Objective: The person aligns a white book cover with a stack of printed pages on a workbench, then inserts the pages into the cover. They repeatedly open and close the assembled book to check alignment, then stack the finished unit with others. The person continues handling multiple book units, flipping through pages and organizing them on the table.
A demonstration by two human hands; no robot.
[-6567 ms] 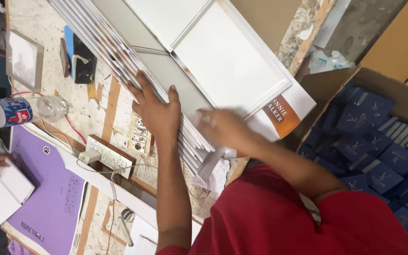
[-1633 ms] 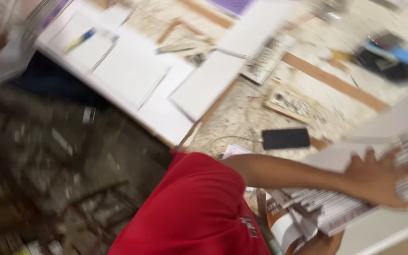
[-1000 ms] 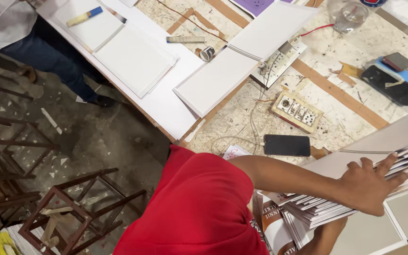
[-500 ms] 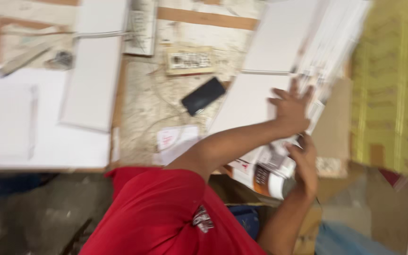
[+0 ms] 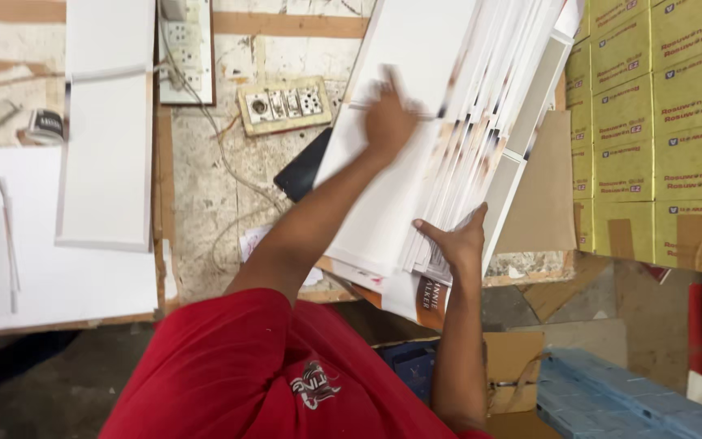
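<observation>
- Biggest thing on show: the table (image 5: 205,211), mottled stone-look top with wooden strips, its near edge running along above the red shirt (image 5: 245,374).
- Along the right side, a wall of yellow cartons (image 5: 660,122), each with a small printed label strip, stacked well off the table's right edge.
- Across the table's far-right corner, the fanned stack of white sheets (image 5: 448,106) overhangs the near edge. It could well slide off if the grip slackens, since many loose edges are splayed.
- White boards (image 5: 107,130) lie at the left side, flat.
- Below the table's near edge, blue packets (image 5: 611,398) lie beside an open brown box (image 5: 513,366).
- Left hand (image 5: 387,122), blurred, presses flat and open on the top sheet.
- Right hand (image 5: 452,244) pinches the stack's near corner, fingers closed round the sheet edges.
- A beige socket board (image 5: 286,104) and a black phone (image 5: 302,167) sit just beside the stack; the sheets may snag them.
</observation>
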